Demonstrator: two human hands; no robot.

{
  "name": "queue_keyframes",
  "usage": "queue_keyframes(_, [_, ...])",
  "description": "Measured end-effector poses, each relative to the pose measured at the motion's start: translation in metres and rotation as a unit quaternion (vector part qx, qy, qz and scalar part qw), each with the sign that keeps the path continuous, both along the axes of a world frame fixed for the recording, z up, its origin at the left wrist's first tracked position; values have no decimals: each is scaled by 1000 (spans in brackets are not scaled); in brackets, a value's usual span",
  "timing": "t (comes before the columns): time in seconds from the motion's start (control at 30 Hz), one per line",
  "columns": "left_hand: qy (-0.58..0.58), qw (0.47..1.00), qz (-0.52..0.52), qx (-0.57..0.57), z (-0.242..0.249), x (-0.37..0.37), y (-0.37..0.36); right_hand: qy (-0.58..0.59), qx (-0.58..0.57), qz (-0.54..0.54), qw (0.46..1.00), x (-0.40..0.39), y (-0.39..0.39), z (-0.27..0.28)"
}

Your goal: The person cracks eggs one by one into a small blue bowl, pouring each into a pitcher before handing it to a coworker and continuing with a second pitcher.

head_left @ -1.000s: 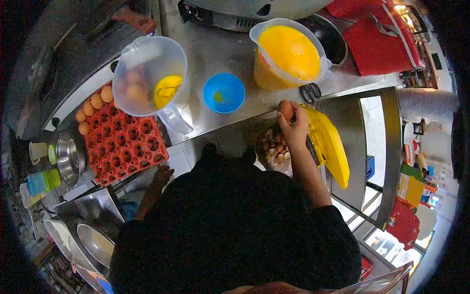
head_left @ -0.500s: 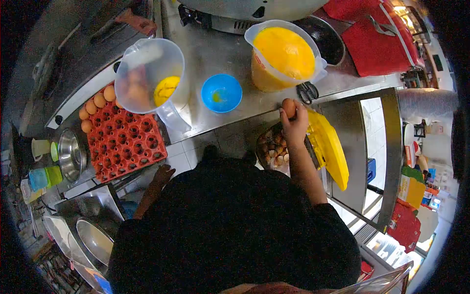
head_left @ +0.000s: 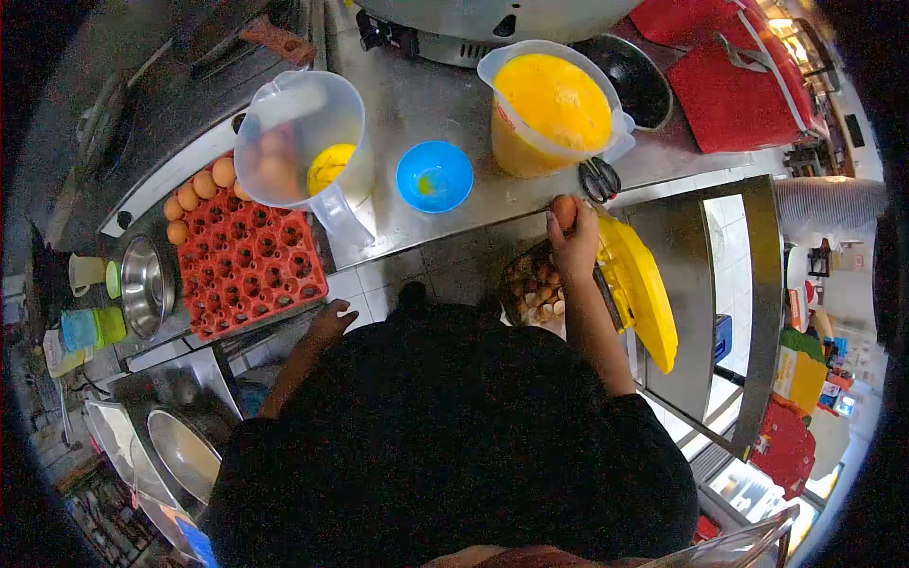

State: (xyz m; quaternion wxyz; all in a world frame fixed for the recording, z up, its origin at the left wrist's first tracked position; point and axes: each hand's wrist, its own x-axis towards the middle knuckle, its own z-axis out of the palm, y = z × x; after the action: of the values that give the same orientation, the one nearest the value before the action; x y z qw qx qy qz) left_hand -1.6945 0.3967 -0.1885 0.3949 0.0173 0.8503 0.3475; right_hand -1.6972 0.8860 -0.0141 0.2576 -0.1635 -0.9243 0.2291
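Egg: at front edge of counter, contact unclear; clamped in right hand. Advisable: even, light finger pressure, shell likely brittle. Filled jug: near egg; avoid knocking. Left hand: fingers parted, nothing held, near red egg tray.

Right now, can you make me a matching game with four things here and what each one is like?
Things:
1. right hand
2. small bowl
3. egg tray
4. jug nearer that hand

What they're like:
A. nearly full of yellow liquid
B. red, mostly empty
C. gripping an egg
D. blue

Pairs: 1-C, 2-D, 3-B, 4-A
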Motion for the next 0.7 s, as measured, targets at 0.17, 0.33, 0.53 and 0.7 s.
queue_keyframes(0.17, [-48, 996, -45, 53, 80, -14, 41, 15, -476, 53, 878, 9, 23, -32])
queue_keyframes(0.33, [-175, 953, -88, 232, 199, -43, 85, 46, -835, 20, 548, 14, -31, 61])
queue_keyframes(0.53, [-193, 869, -159, 427, 242, -54, 113, -121, -870, 106, 465, 12, -84, 83])
queue_keyframes(0.7, [101, 889, -42, 445, 270, -24, 157, -352, -773, 257, 461, 7, -117, 73])
